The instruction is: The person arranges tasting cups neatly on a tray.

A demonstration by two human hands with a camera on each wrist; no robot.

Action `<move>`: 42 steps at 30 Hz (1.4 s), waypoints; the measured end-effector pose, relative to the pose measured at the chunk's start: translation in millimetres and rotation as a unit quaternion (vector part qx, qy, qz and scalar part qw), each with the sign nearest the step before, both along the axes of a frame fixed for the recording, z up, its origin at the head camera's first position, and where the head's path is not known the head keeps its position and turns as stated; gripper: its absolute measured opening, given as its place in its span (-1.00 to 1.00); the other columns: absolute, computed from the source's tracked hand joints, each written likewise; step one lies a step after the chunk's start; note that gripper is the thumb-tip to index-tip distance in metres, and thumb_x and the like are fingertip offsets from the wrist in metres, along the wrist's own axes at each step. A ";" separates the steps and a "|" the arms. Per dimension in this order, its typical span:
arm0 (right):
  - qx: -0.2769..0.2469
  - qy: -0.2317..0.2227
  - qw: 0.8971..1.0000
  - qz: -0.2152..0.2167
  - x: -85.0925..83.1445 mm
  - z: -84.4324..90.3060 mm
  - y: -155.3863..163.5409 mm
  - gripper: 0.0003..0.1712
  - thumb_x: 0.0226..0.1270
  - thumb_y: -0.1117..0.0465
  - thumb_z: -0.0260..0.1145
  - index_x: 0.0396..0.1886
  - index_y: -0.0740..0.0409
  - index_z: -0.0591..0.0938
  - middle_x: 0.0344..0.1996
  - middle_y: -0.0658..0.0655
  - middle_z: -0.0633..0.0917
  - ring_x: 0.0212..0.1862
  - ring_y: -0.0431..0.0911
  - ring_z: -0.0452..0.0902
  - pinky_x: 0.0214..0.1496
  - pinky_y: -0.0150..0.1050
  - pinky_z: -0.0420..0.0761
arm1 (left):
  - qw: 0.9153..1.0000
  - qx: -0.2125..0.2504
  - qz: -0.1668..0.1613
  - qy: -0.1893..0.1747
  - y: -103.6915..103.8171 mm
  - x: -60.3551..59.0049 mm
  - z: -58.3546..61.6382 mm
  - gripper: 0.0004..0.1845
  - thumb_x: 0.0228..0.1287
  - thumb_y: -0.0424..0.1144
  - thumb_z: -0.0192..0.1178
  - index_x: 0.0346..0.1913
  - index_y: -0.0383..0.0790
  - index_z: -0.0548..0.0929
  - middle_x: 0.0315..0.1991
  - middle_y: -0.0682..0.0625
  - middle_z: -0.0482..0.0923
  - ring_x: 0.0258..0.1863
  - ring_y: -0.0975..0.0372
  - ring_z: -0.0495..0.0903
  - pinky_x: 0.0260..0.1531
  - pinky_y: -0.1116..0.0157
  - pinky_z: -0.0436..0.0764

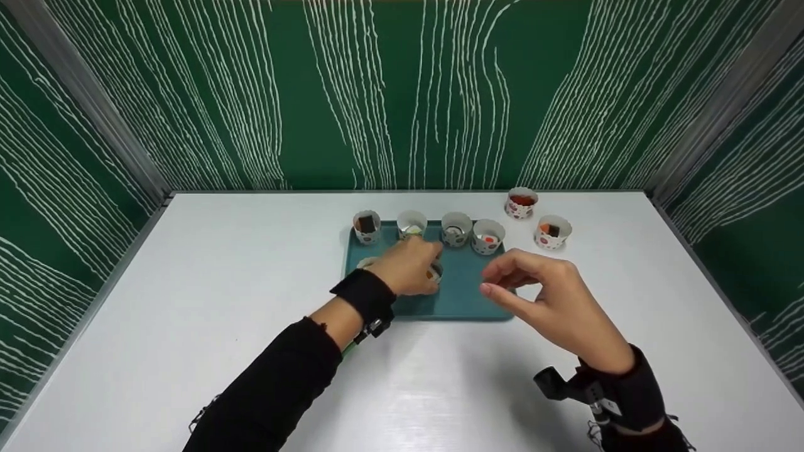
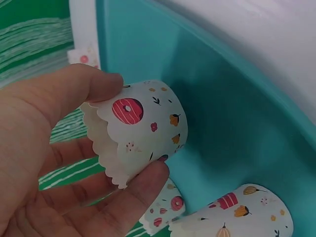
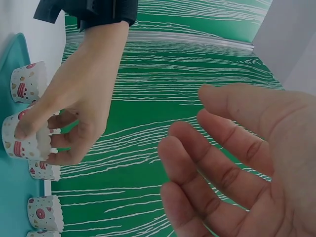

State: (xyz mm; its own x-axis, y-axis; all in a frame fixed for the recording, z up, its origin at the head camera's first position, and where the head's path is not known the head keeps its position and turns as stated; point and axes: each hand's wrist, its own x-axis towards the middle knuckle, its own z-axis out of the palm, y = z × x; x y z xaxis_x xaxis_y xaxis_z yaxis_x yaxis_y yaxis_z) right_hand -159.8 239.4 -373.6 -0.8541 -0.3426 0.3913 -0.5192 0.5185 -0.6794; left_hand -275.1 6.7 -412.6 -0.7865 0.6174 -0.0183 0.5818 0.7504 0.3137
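My left hand [image 1: 405,267] grips a white paper baking cup [image 2: 148,118] printed with donuts and flowers, its thumb on one side and fingers on the other. The cup is over or on the teal tray [image 1: 465,307]; I cannot tell whether its base touches. In the head view, the hand mostly covers this cup, with a bit of orange showing inside. Another cup [image 2: 242,212] stands beside it, partly hidden by the left hand in the head view. My right hand [image 1: 553,301] hovers by the tray's right side, fingers loosely bent and holding nothing.
Along the tray's back edge stand several matching cups, one with a dark piece [image 1: 366,224] and one with a red piece [image 1: 489,240]. Off the tray, at the back right, are a cup with red contents [image 1: 521,207] and a cup with orange and black pieces [image 1: 553,238].
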 end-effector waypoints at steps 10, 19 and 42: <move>0.001 -0.004 1.000 0.008 0.0 -2.0 -5.0 -0.93 0.46 0.15 0.50 -0.13 -0.11 0.78 -0.23 -0.23 0.79 -0.15 -0.28 0.76 -0.04 -0.39 0.72 | 0.999 -0.029 0.015 -0.004 0.9 -0.7 -7.3 -0.60 0.22 -0.33 0.45 0.12 -0.30 0.70 -0.22 -0.12 0.73 -0.40 0.21 0.55 -0.37 0.27 0.50; 0.003 -0.008 1.000 0.004 -1.2 -3.1 -5.5 -0.92 0.45 0.16 0.51 -0.13 -0.07 0.78 -0.24 -0.22 0.79 -0.16 -0.28 0.76 -0.06 -0.35 0.74 | 0.998 -0.041 0.040 -0.022 1.5 0.5 -3.5 -0.39 0.19 -0.31 0.49 0.34 -0.30 0.64 0.00 -0.19 0.75 -0.15 0.08 0.73 -0.23 0.18 0.67; 0.010 -0.021 1.000 0.010 -2.6 -6.8 -1.0 -0.93 0.47 0.13 0.50 -0.12 -0.12 0.77 -0.21 -0.22 0.80 -0.16 -0.28 0.77 -0.02 -0.36 0.72 | 0.999 -0.005 0.027 -0.020 3.1 -1.5 -9.5 -0.61 0.15 -0.35 0.51 0.06 -0.25 0.73 -0.13 -0.09 0.81 -0.18 0.05 0.81 -0.19 0.14 0.78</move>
State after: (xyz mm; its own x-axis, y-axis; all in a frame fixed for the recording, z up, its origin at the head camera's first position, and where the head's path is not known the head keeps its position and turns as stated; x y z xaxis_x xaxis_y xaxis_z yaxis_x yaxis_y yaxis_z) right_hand -162.4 238.4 -380.5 -0.8625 -0.3675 0.3477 -0.5008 0.5222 -0.6903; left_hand -276.6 9.8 -422.1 -0.8168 0.5742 -0.0556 0.5282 0.7830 0.3285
